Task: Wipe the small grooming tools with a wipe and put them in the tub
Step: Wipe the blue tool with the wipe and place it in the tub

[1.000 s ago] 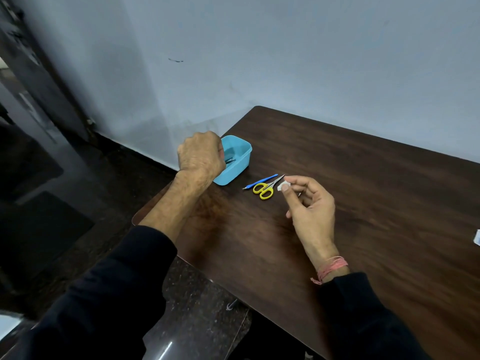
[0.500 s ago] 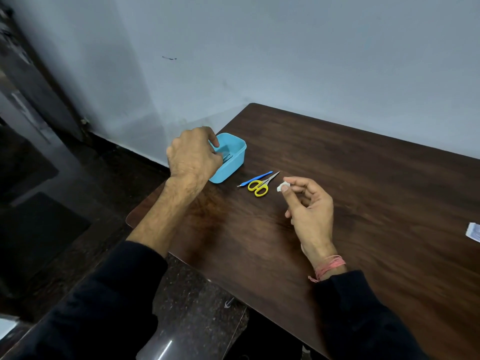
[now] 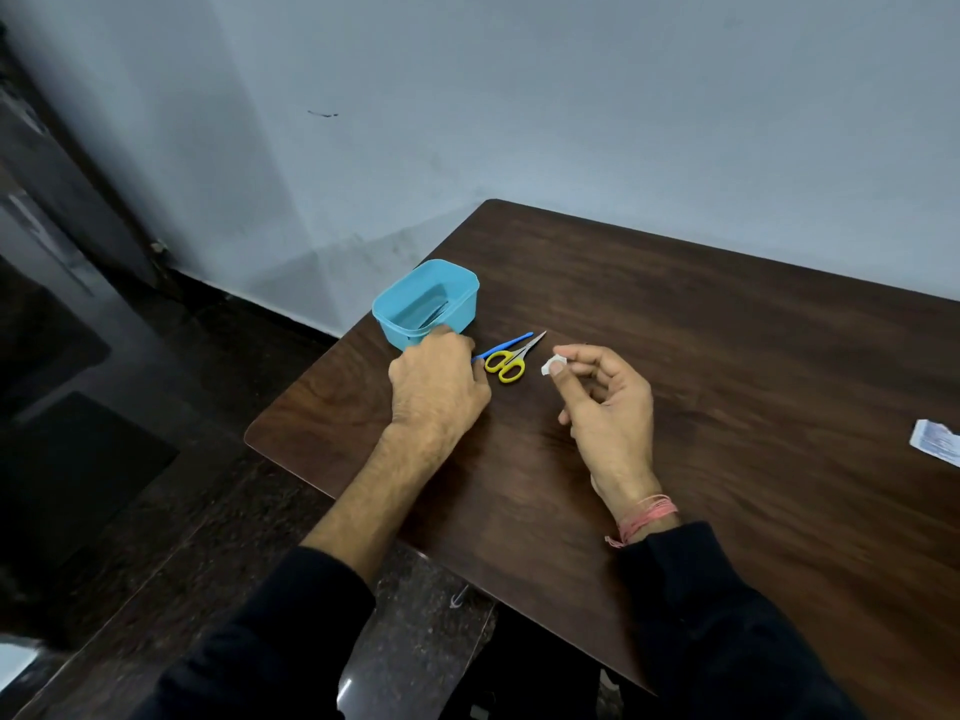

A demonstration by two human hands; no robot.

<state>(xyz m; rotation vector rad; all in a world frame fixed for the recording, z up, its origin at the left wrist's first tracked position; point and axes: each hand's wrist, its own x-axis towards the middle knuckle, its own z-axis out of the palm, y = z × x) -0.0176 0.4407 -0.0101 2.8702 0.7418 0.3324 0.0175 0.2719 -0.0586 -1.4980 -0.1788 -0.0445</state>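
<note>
A light blue tub (image 3: 457, 285) stands near the table's left corner with a dark tool lying inside it. Just right of the tub lie a thin blue-handled tool (image 3: 506, 346) and small scissors with yellow handles (image 3: 510, 362), side by side. My left hand (image 3: 436, 387) rests knuckles up in front of the tub, its fingertips at the near end of the blue tool; whether it grips it is hidden. My right hand (image 3: 605, 402) hovers right of the scissors and pinches a small folded white wipe (image 3: 551, 365) between thumb and forefinger.
The dark wooden table (image 3: 727, 356) stands against a pale wall. A white and blue packet (image 3: 937, 441) lies at the right edge of view. The table's left edge drops to a dark stone floor.
My left hand has come away from the tub, moving right and toward me to the end of the blue tool. The right hand has kept its place with the wipe.
</note>
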